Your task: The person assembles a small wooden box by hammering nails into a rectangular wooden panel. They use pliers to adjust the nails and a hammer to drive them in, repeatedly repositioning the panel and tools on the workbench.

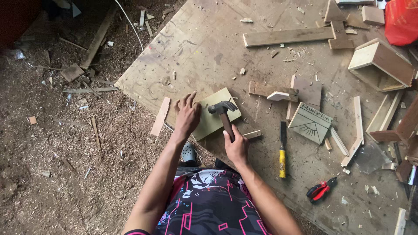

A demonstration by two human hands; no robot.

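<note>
Hammer (222, 107) over pale square wood panel (216, 113)

Yellow-handled chisel (282, 150) beside red pliers (321, 190)

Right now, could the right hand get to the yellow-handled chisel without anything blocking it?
Probably yes: the chisel lies in the open just beside the right hand, though that hand holds the hammer.

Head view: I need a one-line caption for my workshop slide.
Left hand steadies a square board while the right hand holds a hammer over it.
</note>
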